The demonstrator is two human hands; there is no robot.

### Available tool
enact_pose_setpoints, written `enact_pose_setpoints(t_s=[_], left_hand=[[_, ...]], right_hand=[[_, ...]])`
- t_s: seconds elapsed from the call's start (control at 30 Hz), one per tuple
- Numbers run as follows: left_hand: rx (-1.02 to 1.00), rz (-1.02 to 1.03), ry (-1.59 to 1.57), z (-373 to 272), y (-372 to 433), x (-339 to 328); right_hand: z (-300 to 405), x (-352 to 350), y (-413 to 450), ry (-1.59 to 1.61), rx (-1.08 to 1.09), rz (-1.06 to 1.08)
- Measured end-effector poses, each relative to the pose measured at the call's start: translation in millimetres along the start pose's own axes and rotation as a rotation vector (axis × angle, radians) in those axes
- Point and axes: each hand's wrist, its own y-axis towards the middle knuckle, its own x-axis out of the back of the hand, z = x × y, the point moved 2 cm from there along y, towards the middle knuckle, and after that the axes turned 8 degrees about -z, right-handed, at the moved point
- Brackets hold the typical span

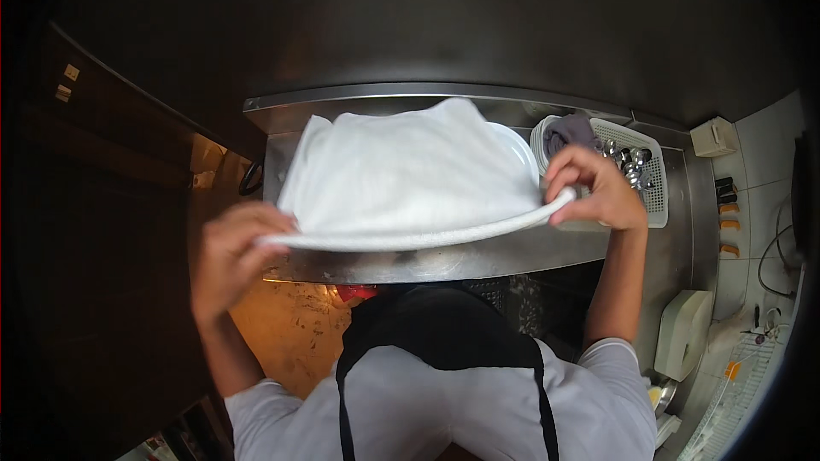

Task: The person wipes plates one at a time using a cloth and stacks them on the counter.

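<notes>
A white cloth (397,173) is stretched between my two hands over a stainless steel counter (435,264). My left hand (240,246) pinches its near left corner, and my right hand (592,189) grips the near right corner. Between them the near edge forms a thick, slightly sagging band. The far part of the cloth spreads away from me and is a little blurred. From under its right side shows the rim of a white plate (520,148); the cloth hides the rest of it.
Right of the cloth are stacked white dishes (539,134) with a grey cloth (569,131). A white perforated basket (655,195) holds metal cutlery (634,163). Orange-handled tools (729,224) hang on the tiled wall at right. A pale box-like object (684,333) stands nearer me.
</notes>
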Motion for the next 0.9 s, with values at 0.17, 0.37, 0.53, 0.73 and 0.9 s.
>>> enact_pose_setpoints(t_s=[0.17, 0.37, 0.53, 0.73, 0.9], left_hand=[[0.323, 0.197, 0.094, 66, -60, -72], [0.475, -0.134, 0.221, 169, -32, -105], [0.395, -0.410, 0.644, 225, -53, -158], [0.718, -0.264, 0.473, 200, -65, -182], [0.572, -0.354, 0.480, 200, -62, -179]], right_hand=[[-74, -46, -2, -0.369, -0.240, 0.217], [-100, -55, 77, -0.483, -0.104, -0.209], [-115, -113, 102, -0.759, 0.148, -0.596], [-163, -198, 67, -0.918, 0.302, -0.317], [-185, -203, 58, -0.858, 0.306, -0.373]])
